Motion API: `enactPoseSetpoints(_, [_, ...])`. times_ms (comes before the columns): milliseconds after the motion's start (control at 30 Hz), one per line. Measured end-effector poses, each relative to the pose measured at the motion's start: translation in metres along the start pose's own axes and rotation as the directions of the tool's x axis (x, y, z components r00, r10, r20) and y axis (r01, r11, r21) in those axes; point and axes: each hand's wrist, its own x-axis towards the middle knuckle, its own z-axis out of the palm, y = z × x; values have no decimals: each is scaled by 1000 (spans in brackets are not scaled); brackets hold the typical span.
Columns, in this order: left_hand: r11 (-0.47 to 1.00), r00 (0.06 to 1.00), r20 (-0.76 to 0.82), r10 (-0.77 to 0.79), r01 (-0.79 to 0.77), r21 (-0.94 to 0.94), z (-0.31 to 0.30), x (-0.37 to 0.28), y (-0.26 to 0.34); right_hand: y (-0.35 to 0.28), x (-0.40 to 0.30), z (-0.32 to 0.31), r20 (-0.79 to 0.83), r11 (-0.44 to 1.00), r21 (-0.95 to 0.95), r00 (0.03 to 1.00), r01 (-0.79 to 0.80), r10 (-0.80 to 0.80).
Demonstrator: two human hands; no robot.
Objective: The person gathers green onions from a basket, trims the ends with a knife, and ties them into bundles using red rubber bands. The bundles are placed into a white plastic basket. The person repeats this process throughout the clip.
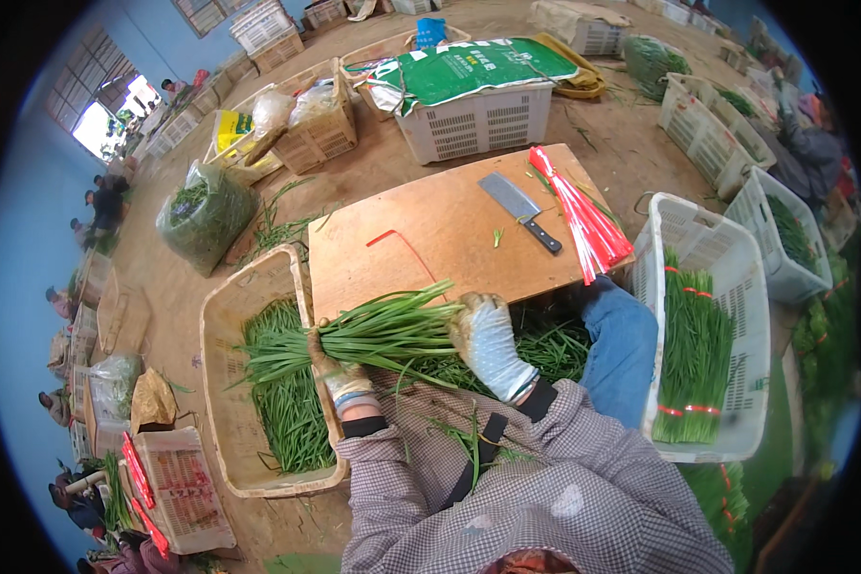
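Observation:
A bunch of long green leaves, like garlic chives (394, 326), lies sideways between my gloved hands at the near edge of a wooden board (402, 208). My left hand (333, 366) grips it near the leafy left end; my right hand (484, 337) closes around its right end. One thin red tie (402, 244) lies on the board just beyond the bunch. Farther right on the board are a cleaver (520, 212) with a black handle and a bundle of red and white ties (581, 212). Loose leaves (556, 351) lie under the board's near edge.
At left stands a crate (215, 402) holding loose greens (290, 423). A white crate (750, 402) at right holds bunches tied with red bands (696, 344). Beyond the board is a crate (473, 125) under a green sack (473, 68). Other people sit along the far left and upper right.

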Motion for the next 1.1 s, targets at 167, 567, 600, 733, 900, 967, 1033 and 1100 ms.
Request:
enactPoseSetpoints(167, [999,993,-111,45,-41,35,-32,20,16,63,-32,-12,204,946,-323,976,-11,81])
enactPoseSetpoints(567, [975,954,-291,68,-2,221,-36,30,17,-6,5,2,266,441,842,950,-310,161])
enactPoseSetpoints(600, [977,962,-264,74,-17,211,-38,30,15,-6,7,15,290,371,864,939,-341,186])
enactPoseSetpoints(733, [986,922,-382,69,-6,164,-25,12,22,0,7,11,305,295,892,937,-343,169])
enactPoseSetpoints(900, [968,863,-481,157,-38,248,0,-7,26,38,-5,-14,349,-323,896,933,-305,88])
enactPoseSetpoints(967, [952,874,-449,182,-43,303,-20,-3,39,66,-16,-24,415,-49,906,905,-421,-97])
enactPoseSetpoints(1033, [941,890,-415,190,-44,336,-24,-2,40,78,-23,-38,524,471,787,834,-398,-171])
enactPoseSetpoints(1100, [966,900,-414,136,-27,258,-14,-4,33,61,-20,-34,385,679,692,921,-245,-61])
